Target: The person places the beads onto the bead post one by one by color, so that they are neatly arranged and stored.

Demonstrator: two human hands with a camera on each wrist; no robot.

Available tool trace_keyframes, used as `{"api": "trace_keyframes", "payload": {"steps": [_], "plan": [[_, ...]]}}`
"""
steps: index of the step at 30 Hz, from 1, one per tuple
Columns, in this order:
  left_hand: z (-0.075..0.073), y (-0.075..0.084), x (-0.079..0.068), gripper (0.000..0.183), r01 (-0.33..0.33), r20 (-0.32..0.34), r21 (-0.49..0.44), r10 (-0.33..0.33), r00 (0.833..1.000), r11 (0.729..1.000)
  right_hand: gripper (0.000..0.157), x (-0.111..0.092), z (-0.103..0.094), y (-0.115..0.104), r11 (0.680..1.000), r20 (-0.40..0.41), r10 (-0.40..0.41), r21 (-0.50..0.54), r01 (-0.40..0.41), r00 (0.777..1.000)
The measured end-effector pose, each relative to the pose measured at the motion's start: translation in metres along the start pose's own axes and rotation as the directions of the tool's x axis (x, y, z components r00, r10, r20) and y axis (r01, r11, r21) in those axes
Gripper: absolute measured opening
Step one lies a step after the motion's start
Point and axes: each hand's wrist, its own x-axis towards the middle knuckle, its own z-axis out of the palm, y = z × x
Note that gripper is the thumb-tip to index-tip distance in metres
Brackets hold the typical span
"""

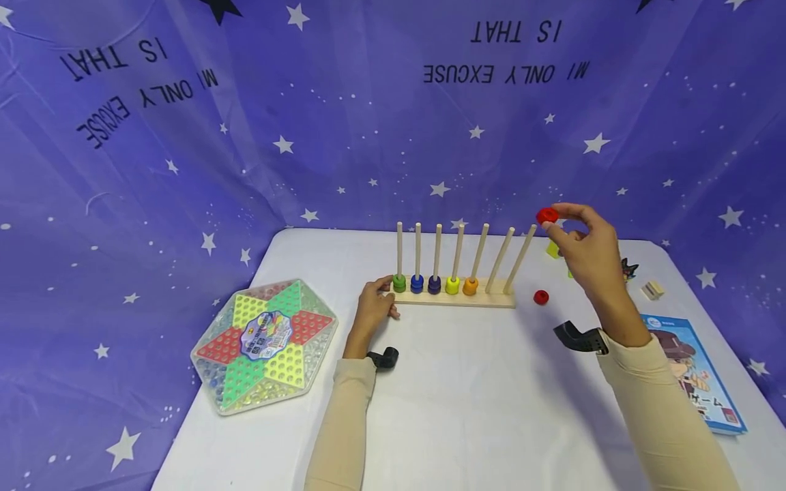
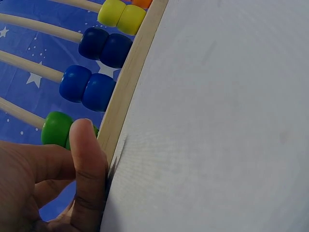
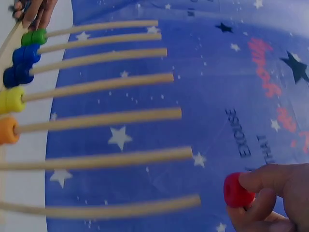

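Note:
A wooden bead rack [image 1: 454, 300] stands on the white table, with a row of upright pegs. Green beads [image 2: 57, 128], blue beads [image 2: 76, 84], dark blue beads [image 2: 93, 43], yellow beads [image 1: 452, 286] and orange beads [image 1: 470, 286] sit low on separate pegs; the two rightmost pegs are bare. My left hand [image 1: 373, 303] holds the rack's left end, thumb along the front beside the green beads. Between thumb and fingers, my right hand [image 1: 589, 252] pinches a red bead [image 3: 237, 190], apart from the rightmost peg and near its tip. Another red bead [image 1: 541, 297] lies right of the rack.
At the left lies a hexagonal Chinese checkers set [image 1: 264, 348]. A blue illustrated box or book [image 1: 700, 375] lies at the right, partly behind the right forearm. Small wooden pieces [image 1: 653, 290] and yellow pieces [image 1: 553, 249] are farther back. A purple starry cloth [image 1: 368, 123] hangs behind.

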Motion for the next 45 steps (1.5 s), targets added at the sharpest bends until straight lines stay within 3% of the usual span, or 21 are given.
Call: {"api": "trace_keyframes", "payload": {"steps": [6,16,22,27,32,37,41,45], "plan": [[0.000,-0.001,0.000,0.047,0.009,0.012,-0.020,-0.009,1.000,1.000,0.044,0.002,0.018,-0.009,0.999,0.092,-0.039,-0.018,0.040,0.995],[-0.001,-0.001,0.002,0.048,0.000,0.004,-0.010,0.000,1.000,1.000,0.043,0.000,0.031,-0.007,0.998,0.137,-0.047,-0.037,0.053,0.990],[-0.001,0.000,0.000,0.048,0.008,0.005,-0.013,-0.008,1.000,1.000,0.047,-0.001,0.032,-0.005,0.995,0.125,-0.079,-0.050,0.085,0.989],[-0.001,0.000,0.001,0.048,0.012,0.008,-0.001,-0.012,1.000,1.000,0.055,-0.003,0.024,0.001,0.998,0.044,-0.054,-0.033,0.055,0.998],[-0.001,0.000,0.002,0.048,0.001,0.009,-0.003,-0.001,1.000,1.000,0.053,-0.003,0.014,0.037,0.993,-0.029,0.118,0.014,-0.118,0.993],[-0.001,0.001,0.002,0.047,0.000,0.006,-0.003,0.000,1.000,1.000,0.059,-0.008,0.016,0.101,0.948,0.035,0.319,-0.023,-0.319,0.947],[-0.001,0.001,0.002,0.048,0.005,0.001,0.001,-0.005,1.000,1.000,0.063,-0.021,0.027,0.146,0.932,0.142,0.361,-0.087,-0.352,0.922],[-0.002,0.001,0.001,0.048,0.004,0.007,0.015,-0.004,1.000,1.000,0.060,-0.033,0.039,0.172,0.930,0.215,0.360,-0.156,-0.332,0.908]]}}
